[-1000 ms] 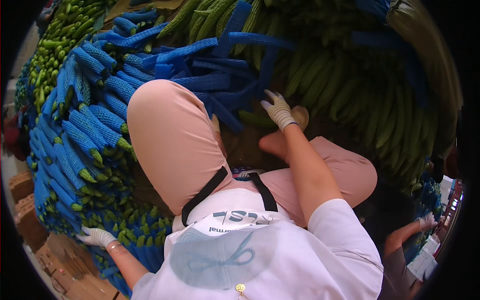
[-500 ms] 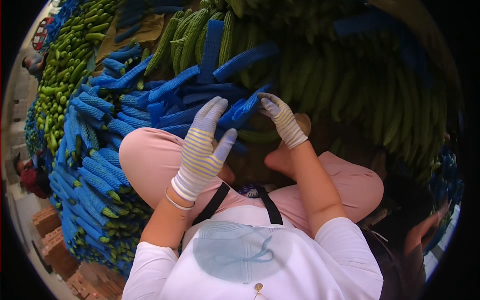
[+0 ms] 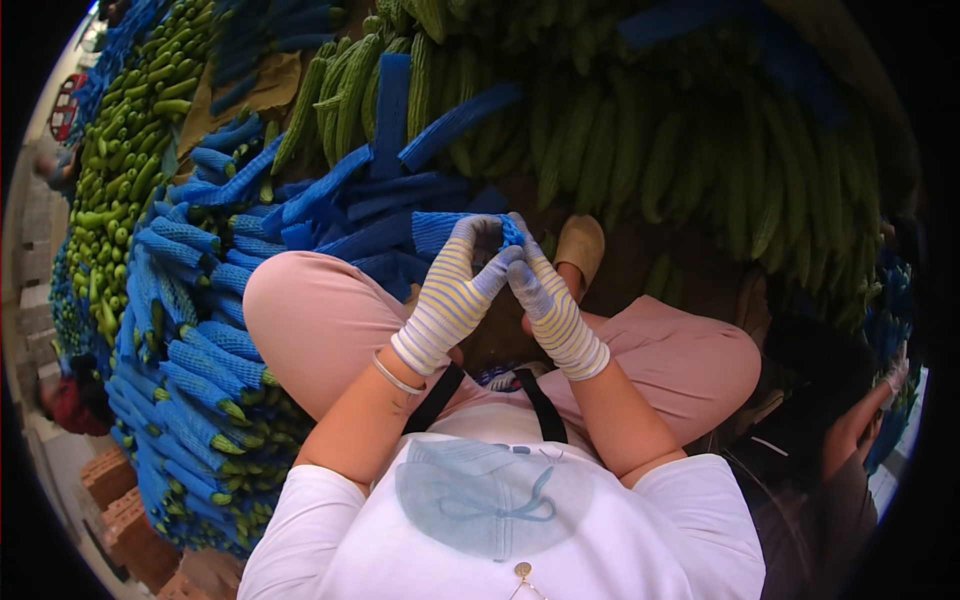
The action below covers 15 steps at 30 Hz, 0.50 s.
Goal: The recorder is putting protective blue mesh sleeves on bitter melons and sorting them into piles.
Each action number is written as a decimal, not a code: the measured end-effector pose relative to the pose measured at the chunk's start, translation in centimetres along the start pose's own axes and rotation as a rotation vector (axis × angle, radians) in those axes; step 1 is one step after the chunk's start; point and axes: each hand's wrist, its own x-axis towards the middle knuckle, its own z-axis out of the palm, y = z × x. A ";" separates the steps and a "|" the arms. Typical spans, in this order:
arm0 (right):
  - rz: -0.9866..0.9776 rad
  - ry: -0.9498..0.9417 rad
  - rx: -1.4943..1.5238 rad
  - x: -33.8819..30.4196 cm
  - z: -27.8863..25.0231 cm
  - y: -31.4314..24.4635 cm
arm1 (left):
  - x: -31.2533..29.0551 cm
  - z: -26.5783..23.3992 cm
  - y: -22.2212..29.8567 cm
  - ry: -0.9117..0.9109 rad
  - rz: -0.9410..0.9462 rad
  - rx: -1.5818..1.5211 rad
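Between the person's raised knees, just past the bent legs in pale pink trousers (image 3: 315,320), a blue mesh foam sleeve (image 3: 436,231) is stretched sideways, its near end bunched at the meeting fingertips. The left hand (image 3: 456,290), in a knitted glove striped yellow, white and grey, is half closed, fingers and thumb curved into a ring around a small gap, their tips at the bunched end. The right hand (image 3: 550,312), gloved alike, is nearly closed, its fingertips pinching that end from the other side.

The flat end of the sleeve points left, over the near edge of a loose heap of flattened blue mesh sleeves (image 3: 405,192); room that way is tight. Left of the knee, rows of blue-wrapped green gourds (image 3: 205,365) crowd up against the trouser leg. Right of the hands there is more room: a strip of dark brown ground (image 3: 625,265) lies between a tan slip-on shoe (image 3: 580,250) and the lower edge of a bank of bare, ridged green gourds (image 3: 650,150). Beyond the right knee, a co-worker's bare forearm (image 3: 850,430) reaches up near the outer rim of the view.
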 end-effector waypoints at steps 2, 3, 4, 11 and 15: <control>0.000 0.002 -0.050 -0.3 0.7 -0.4 | 0.1 -0.5 -0.5 0.034 0.027 0.153; -0.002 0.001 -0.052 -0.5 1.1 -0.6 | 0.0 -0.7 -0.4 0.034 0.029 0.152; -0.003 0.010 -0.030 -0.7 1.4 -0.7 | -0.2 -0.7 -0.1 0.024 -0.011 0.005; 0.033 0.075 0.016 0.2 -2.0 -0.4 | -1.6 -3.5 2.2 0.047 -0.087 -0.258; -0.056 0.272 -0.420 0.9 -3.9 1.4 | -1.1 -3.5 0.8 0.275 0.258 0.352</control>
